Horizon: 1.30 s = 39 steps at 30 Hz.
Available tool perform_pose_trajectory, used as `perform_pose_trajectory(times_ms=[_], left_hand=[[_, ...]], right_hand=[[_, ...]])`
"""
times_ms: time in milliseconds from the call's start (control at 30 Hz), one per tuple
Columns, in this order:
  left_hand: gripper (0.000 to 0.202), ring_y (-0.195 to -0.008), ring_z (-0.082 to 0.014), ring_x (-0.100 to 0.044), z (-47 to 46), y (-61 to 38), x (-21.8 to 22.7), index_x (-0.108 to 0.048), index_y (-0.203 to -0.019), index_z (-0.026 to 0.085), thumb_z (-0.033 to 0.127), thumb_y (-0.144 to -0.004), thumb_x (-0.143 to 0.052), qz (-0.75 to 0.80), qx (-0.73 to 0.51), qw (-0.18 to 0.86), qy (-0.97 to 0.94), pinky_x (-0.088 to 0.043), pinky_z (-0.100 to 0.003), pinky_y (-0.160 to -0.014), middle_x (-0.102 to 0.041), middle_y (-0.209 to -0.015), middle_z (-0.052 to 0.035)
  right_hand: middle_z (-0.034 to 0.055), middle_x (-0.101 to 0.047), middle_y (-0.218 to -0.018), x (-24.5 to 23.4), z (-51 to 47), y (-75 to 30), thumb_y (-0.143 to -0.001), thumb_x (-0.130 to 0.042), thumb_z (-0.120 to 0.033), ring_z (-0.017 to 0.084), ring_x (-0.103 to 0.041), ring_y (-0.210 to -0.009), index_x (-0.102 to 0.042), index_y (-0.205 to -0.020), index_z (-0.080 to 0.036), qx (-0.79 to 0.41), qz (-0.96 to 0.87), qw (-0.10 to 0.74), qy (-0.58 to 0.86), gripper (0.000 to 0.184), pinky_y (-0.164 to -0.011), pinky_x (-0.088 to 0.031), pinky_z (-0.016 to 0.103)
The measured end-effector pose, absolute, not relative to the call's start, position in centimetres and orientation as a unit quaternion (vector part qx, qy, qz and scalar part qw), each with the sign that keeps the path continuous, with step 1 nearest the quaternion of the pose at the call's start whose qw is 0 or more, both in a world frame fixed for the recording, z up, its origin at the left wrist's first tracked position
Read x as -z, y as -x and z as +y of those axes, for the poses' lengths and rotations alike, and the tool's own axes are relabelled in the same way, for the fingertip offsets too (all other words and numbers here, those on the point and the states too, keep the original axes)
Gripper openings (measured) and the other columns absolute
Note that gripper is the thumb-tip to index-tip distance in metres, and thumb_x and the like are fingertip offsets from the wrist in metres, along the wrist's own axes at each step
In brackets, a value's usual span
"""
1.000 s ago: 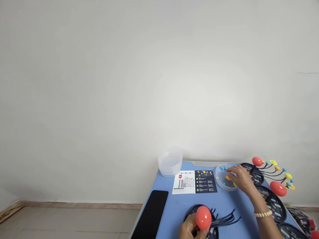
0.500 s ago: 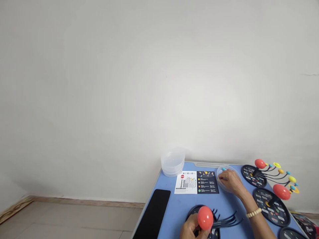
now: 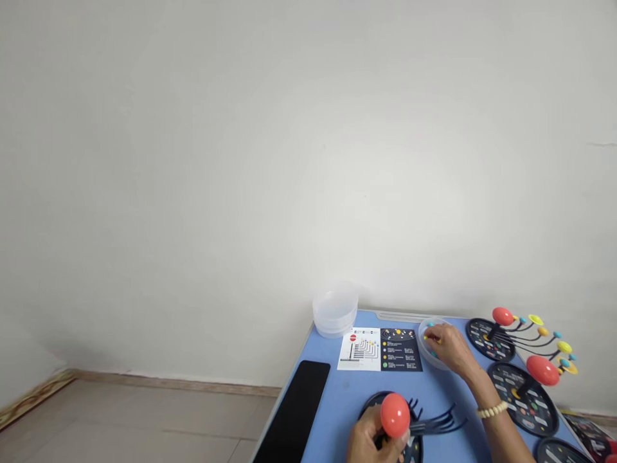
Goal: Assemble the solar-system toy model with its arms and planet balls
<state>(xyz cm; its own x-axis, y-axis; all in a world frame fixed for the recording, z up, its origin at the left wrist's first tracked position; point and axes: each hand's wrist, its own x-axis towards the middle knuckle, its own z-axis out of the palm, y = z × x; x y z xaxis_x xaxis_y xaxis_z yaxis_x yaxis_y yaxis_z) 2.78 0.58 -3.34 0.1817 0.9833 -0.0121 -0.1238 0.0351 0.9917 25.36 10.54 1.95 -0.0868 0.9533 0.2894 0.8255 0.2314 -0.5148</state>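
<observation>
My left hand (image 3: 367, 439) is closed round the stem under a red ball (image 3: 394, 413) that stands on a black round base (image 3: 380, 402) at the near edge of the blue table (image 3: 347, 392). Several thin black arms (image 3: 436, 422) fan out to the right of the ball. My right hand (image 3: 450, 347), with a bead bracelet at the wrist, reaches into a small clear dish (image 3: 429, 355) holding small blue and yellow pieces; its fingertips are curled inside the dish, and what they pinch is hidden.
A printed instruction sheet (image 3: 380, 349) lies left of the dish, stacked clear tubs (image 3: 335, 308) stand at the far corner, and a black phone (image 3: 299, 411) lies by the left edge. Two finished planet models (image 3: 530, 334) on black discs stand at the right, more discs beyond.
My right hand has moved left and deeper into the clear dish. The view has shifted slightly; my left hand stays on the red ball's stem.
</observation>
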Motion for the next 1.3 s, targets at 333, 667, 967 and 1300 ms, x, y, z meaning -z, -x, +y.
perform_pose_trajectory(times_ms=[333,667,967,1300], left_hand=[[0.025,-0.042,-0.0131,-0.054,0.6,-3.2,1.3,-0.058,-0.065,0.017,0.033,-0.06,-0.077,0.439,-0.477,0.574,-0.5,-0.048,-0.023,-0.044,-0.058,-0.05,0.0039],[0.02,-0.048,-0.0143,-0.054,0.6,-2.8,0.2,-0.058,-0.058,0.018,0.03,-0.062,-0.073,0.46,-0.456,0.556,-0.52,-0.044,-0.023,-0.049,-0.057,-0.049,0.0029],[0.025,-0.048,-0.0135,-0.052,0.2,-2.9,0.3,-0.057,-0.056,0.017,0.035,-0.062,-0.075,0.452,-0.466,0.563,-0.511,-0.043,-0.023,-0.049,-0.054,-0.048,0.0035],[0.028,-0.05,-0.014,-0.051,0.4,-2.9,0.7,-0.062,-0.057,0.016,0.039,-0.059,-0.077,0.473,-0.478,0.536,-0.51,-0.044,-0.023,-0.05,-0.056,-0.05,0.0026]], right_hand=[[0.0024,-0.07,-0.084,-5.9,6.8,-23.7,-0.084,-0.057,-0.035,0.017,-0.063,-0.081,-0.068,-0.084,-0.019,-0.25,-0.707,0.406,0.522,0.02,-0.076,-0.049,0.026],[0.0023,-0.071,-0.084,-5.5,7.0,-23.4,-0.083,-0.055,-0.032,0.017,-0.064,-0.079,-0.069,-0.084,-0.019,-0.248,-0.72,0.384,0.522,0.019,-0.073,-0.048,0.025],[0.0046,-0.067,-0.064,-2.7,8.5,-27.6,-0.076,-0.049,-0.024,0.018,-0.056,-0.062,-0.07,-0.073,-0.019,-0.087,-0.675,0.312,0.663,0.022,-0.06,-0.034,0.027],[0.0044,-0.072,-0.075,-1.7,9.1,-27.8,-0.078,-0.048,-0.022,0.018,-0.061,-0.068,-0.072,-0.083,-0.019,-0.065,-0.689,0.264,0.671,0.025,-0.063,-0.036,0.025]])
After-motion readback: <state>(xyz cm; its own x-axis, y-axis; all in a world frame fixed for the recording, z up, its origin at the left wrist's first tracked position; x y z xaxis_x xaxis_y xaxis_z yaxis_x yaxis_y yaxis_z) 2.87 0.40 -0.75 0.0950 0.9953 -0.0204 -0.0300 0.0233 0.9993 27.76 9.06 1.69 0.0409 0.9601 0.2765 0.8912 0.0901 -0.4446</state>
